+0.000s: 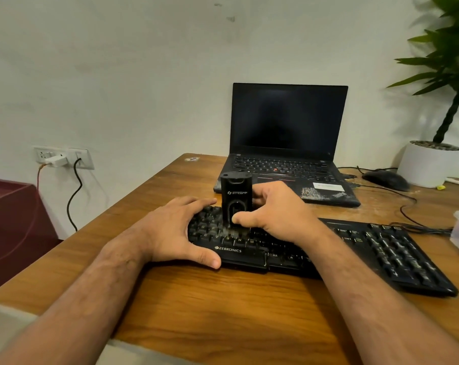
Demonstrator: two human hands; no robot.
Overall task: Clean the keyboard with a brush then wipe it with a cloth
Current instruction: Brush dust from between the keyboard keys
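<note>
Your right hand point(273, 212) holds the black brush point(235, 198) upright, with fingers and thumb curled around its body, and its bristles touch the keys near the middle of the black keyboard point(381, 248). Your left hand point(175, 227) lies with spread fingers on the left end of the keyboard, its thumb at the front edge. The keyboard lies on the wooden surface point(223, 306), in front of an open laptop point(289, 143) with a dark screen. A black mouse point(385, 179) is near a white plant pot point(428, 164).
</note>
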